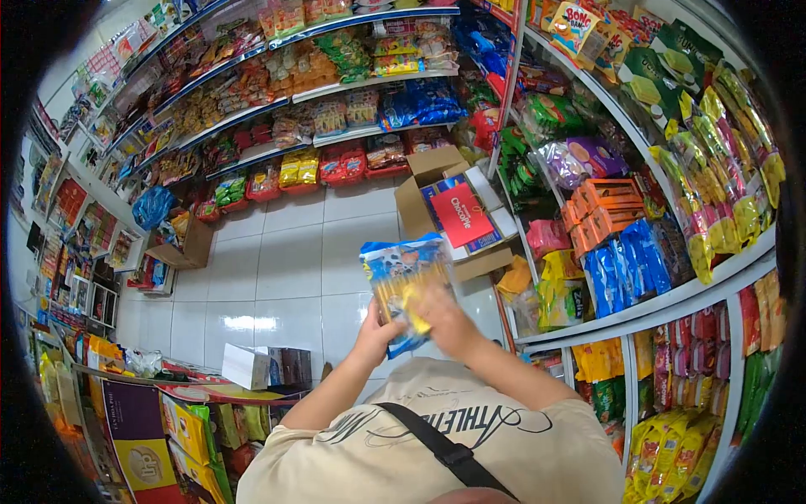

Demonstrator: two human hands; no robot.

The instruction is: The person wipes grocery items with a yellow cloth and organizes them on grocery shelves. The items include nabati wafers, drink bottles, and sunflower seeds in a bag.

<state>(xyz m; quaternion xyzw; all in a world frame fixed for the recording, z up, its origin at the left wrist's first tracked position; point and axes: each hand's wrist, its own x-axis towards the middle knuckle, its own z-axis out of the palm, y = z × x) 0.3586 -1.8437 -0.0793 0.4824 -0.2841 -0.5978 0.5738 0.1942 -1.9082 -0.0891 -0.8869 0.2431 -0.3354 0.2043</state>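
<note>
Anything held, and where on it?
Packet, by its lower left edge, in the left hand. Right hand blurred over its front; grip unclear.

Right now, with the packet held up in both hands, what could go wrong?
The right hand is blurred by motion, so the packet might twist out of the left hand's grip and fall towards the tiled floor. The elbow-side shelves crowd the right arm; a wide swing could knock the hanging packs.
</note>
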